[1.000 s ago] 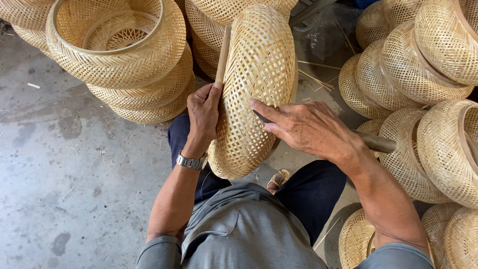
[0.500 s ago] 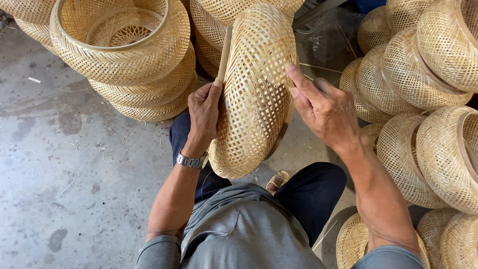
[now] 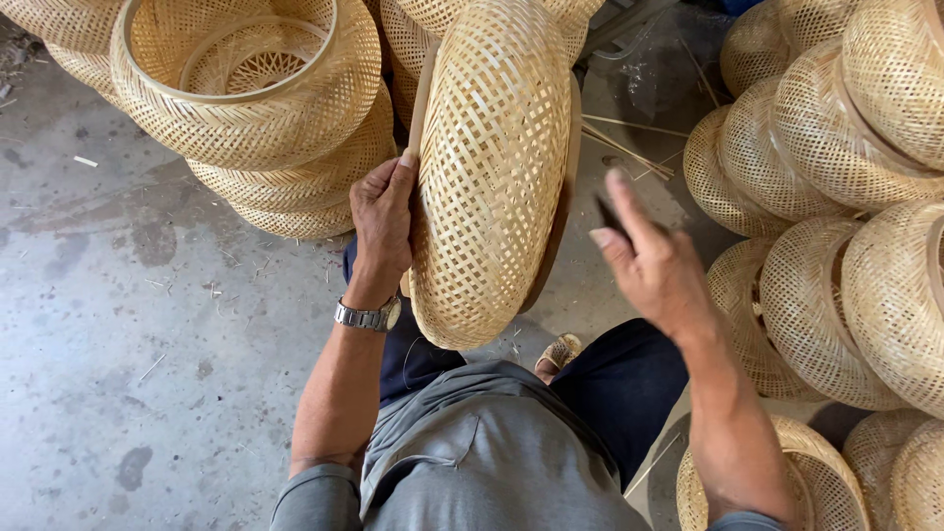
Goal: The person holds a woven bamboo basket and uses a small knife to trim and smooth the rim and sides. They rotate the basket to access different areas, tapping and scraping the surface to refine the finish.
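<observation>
item: woven bamboo basket [image 3: 492, 187], round and bulging, pale straw colour, open lattice weave; stands on edge, upright above the person's lap, near the middle of the view.

left hand [image 3: 383, 211]: grip closed on the basket's left rim, thumb up along the edge, fingers wrapped behind; a flat wooden strip [image 3: 423, 93] runs up along the rim just above the thumb. metal wristwatch [image 3: 367, 317] on this wrist.

right hand [image 3: 654, 261]: raised just right of the basket, apart from it, blurred. fingers partly curled, index extended upward; a small dark object [image 3: 608, 213] shows at the fingers, kind cannot be told, and whether the grip pinches it cannot be told.

surroundings: stack of like baskets [image 3: 256, 118] at upper left, mouths upward, on the grey concrete floor [image 3: 118, 344]; further baskets [image 3: 836, 216] piled on their sides at right; loose bamboo slivers [image 3: 629, 147] on the floor behind. person seated, grey shirt, dark trousers, sandalled foot [image 3: 560, 352] below the basket.
</observation>
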